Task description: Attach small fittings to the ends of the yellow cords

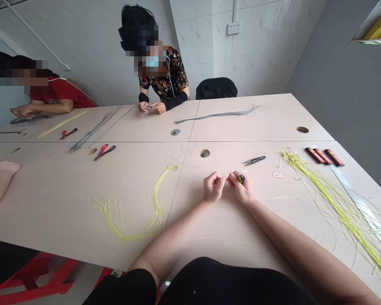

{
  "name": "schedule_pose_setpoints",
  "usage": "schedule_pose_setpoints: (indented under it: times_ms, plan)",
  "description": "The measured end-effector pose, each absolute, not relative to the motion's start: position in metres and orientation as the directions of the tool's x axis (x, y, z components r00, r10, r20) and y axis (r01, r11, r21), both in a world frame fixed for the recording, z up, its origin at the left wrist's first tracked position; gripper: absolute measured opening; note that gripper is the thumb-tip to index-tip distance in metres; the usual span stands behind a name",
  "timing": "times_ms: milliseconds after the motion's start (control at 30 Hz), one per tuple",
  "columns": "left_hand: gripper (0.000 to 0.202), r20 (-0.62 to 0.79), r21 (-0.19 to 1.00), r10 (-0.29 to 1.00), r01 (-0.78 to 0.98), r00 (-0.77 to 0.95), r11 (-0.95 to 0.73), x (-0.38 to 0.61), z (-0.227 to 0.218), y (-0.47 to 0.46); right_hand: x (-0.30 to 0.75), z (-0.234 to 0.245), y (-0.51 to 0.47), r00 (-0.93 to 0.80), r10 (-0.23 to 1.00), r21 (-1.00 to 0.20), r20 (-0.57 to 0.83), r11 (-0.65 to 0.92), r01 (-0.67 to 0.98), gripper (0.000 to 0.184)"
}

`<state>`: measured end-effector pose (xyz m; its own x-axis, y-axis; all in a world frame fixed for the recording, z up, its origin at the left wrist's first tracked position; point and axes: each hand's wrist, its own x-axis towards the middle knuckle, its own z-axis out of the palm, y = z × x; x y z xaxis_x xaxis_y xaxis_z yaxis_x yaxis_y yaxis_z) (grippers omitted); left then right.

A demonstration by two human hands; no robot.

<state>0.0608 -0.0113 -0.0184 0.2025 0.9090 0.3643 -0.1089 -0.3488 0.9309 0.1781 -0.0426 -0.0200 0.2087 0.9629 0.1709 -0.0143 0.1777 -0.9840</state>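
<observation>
My left hand (213, 187) is closed in a pinch over the table, close to my right hand. A small piece of thin yellow cord (224, 175) shows between the fingertips of both hands. My right hand (241, 191) is also closed, its thumb and finger at the cord. A small black-and-yellow object (241, 178), which looks like a lighter, sticks out of its grip. To the left lies a curved bundle of yellow cords (157, 199) with small metal hooks at its top. A larger yellow cord bundle (330, 195) stretches along the right side.
Thread snips (255, 160) and a paper label (278, 175) lie beyond my hands. Red-and-black cylinders (334, 157) sit by a metal ruler (355, 192). Red-handled pliers (104, 152) lie left. Grey cords (216, 115) lie before a co-worker (165, 80). The table has round holes (205, 153).
</observation>
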Motion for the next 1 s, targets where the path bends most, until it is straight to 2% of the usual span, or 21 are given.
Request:
schedule_pose_setpoints:
  times_ms: [267, 567, 700, 1000]
  plan:
    - [0.036, 0.381, 0.925, 0.900, -0.099, 0.211, -0.368, 0.061, -0.016, -0.012, 0.178, -0.019, -0.043, 0.162, 0.979, -0.984, 0.124, 0.142, -0.105, 0.040]
    - [0.038, 0.361, 0.933, 0.909, -0.091, 0.209, -0.349, 0.061, -0.016, -0.012, 0.177, -0.018, -0.044, 0.168, 0.977, -0.982, 0.130, 0.151, -0.118, 0.023]
    - [0.040, 0.344, 0.939, 0.918, -0.089, 0.197, -0.333, 0.061, -0.018, -0.012, 0.178, -0.014, -0.045, 0.158, 0.976, -0.986, 0.151, 0.160, -0.043, 0.020]
    - [0.040, 0.340, 0.940, 0.917, -0.096, 0.207, -0.327, 0.060, -0.015, -0.012, 0.178, -0.007, -0.046, 0.172, 0.968, -0.978, 0.181, 0.158, 0.135, 0.032]
